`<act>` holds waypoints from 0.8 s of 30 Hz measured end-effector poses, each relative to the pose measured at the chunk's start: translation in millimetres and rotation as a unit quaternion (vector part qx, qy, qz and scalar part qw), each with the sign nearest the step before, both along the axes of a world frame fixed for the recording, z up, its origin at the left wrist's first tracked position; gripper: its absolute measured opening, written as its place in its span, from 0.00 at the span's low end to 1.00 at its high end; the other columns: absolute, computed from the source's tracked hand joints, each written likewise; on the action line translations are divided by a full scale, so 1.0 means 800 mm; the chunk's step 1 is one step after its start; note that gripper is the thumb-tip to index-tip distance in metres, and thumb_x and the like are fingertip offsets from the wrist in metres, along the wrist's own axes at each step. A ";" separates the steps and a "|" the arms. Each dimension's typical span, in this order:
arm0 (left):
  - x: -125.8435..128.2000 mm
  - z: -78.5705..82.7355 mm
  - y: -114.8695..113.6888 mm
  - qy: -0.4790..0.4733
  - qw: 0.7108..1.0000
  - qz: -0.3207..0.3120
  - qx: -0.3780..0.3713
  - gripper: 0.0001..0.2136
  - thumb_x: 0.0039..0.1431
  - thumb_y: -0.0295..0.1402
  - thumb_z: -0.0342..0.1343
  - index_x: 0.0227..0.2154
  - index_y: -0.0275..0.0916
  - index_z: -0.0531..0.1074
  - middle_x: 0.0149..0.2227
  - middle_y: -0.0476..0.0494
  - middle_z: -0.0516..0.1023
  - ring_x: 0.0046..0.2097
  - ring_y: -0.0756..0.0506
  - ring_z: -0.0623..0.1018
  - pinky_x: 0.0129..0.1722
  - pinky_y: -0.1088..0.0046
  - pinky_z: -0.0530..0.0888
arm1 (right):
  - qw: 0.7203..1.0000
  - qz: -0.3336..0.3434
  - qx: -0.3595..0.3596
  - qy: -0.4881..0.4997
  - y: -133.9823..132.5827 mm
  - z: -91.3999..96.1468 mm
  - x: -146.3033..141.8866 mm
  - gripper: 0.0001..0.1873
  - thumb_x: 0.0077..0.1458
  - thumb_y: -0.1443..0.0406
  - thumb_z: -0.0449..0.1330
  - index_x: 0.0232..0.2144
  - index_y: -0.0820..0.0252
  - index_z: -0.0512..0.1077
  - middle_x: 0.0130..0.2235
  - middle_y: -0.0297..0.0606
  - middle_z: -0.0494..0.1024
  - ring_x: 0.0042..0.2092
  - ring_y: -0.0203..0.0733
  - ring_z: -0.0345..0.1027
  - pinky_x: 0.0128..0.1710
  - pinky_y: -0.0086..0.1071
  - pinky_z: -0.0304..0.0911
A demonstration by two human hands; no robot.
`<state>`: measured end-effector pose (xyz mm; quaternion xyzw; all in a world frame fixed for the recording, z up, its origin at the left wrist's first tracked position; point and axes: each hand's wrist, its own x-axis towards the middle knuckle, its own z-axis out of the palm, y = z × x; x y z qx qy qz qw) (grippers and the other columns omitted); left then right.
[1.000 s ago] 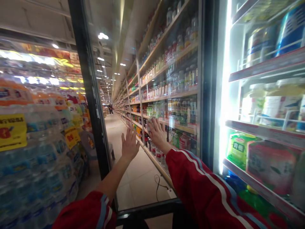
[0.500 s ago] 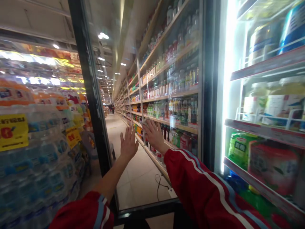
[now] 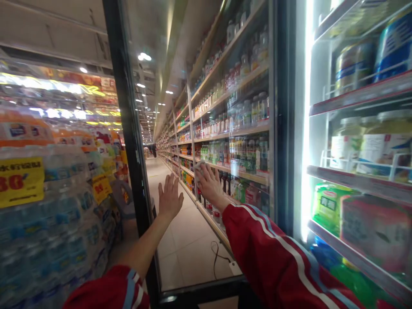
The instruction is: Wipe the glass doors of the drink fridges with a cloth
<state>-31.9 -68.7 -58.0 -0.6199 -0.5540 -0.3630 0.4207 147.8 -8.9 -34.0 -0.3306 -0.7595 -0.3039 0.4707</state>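
Note:
In the head view, a glass fridge door [image 3: 128, 107] with a black frame stands open before me. My left hand [image 3: 170, 198] lies flat on its glass, fingers spread, holding nothing. To the right and slightly higher, my right hand [image 3: 210, 185] presses a pale cloth [image 3: 200, 164] to the pane. Only a small edge of that cloth shows past the fingertips; the palm and fingers cover the rest. Both forearms wear red sleeves with white and blue stripes.
To the right, the lit fridge [image 3: 357, 176] holds bottles, cans and packs on its shelves. Stacked water bottles [image 3: 61, 227] with yellow price signs [image 3: 21, 182] stand at left. Through the glass appear long drink shelves [image 3: 219, 133], a tiled floor and a black cable [image 3: 215, 257].
My left hand has slid slightly down and left on the glass. My right hand stays on the cloth, shifted a little lower in view. The whole view has moved slightly.

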 end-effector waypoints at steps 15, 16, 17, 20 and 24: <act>-0.025 0.000 -0.008 -0.050 0.999 0.008 0.006 0.27 0.57 0.34 0.45 0.59 0.33 0.53 0.65 0.31 0.50 0.66 0.37 0.49 0.62 0.49 0.47 | 1.000 0.018 0.012 -0.015 -0.004 -0.003 -0.017 0.24 0.59 0.66 0.51 0.58 0.54 0.61 0.64 0.42 0.56 0.65 0.49 0.44 0.62 0.52 0.39; -0.026 0.000 -0.008 -0.051 0.999 0.007 0.009 0.27 0.57 0.34 0.45 0.59 0.33 0.53 0.65 0.31 0.50 0.66 0.38 0.49 0.62 0.49 0.47 | 0.999 0.026 0.015 -0.038 -0.007 -0.006 -0.020 0.24 0.59 0.66 0.51 0.58 0.54 0.61 0.64 0.41 0.56 0.65 0.49 0.44 0.62 0.52 0.39; -0.027 0.000 -0.009 -0.051 0.999 0.007 0.011 0.27 0.57 0.34 0.45 0.59 0.33 0.53 0.65 0.31 0.50 0.66 0.38 0.49 0.62 0.49 0.47 | 0.998 0.033 0.019 -0.057 -0.008 -0.009 -0.022 0.24 0.59 0.66 0.51 0.58 0.54 0.61 0.64 0.41 0.56 0.65 0.49 0.44 0.62 0.52 0.39; -0.033 0.000 -0.012 -0.053 0.998 0.007 0.015 0.26 0.57 0.34 0.46 0.59 0.33 0.54 0.64 0.31 0.50 0.66 0.38 0.49 0.62 0.50 0.47 | 0.995 0.045 0.028 -0.082 -0.006 -0.009 -0.021 0.23 0.59 0.66 0.51 0.57 0.53 0.61 0.64 0.40 0.57 0.65 0.47 0.45 0.63 0.51 0.37; -0.037 -0.003 -0.015 -0.052 0.999 0.011 0.013 0.26 0.57 0.34 0.46 0.59 0.32 0.54 0.64 0.30 0.51 0.66 0.38 0.49 0.62 0.51 0.47 | 0.999 0.021 0.034 0.009 0.004 0.007 -0.014 0.22 0.60 0.65 0.50 0.57 0.54 0.62 0.63 0.43 0.57 0.65 0.47 0.45 0.63 0.53 0.35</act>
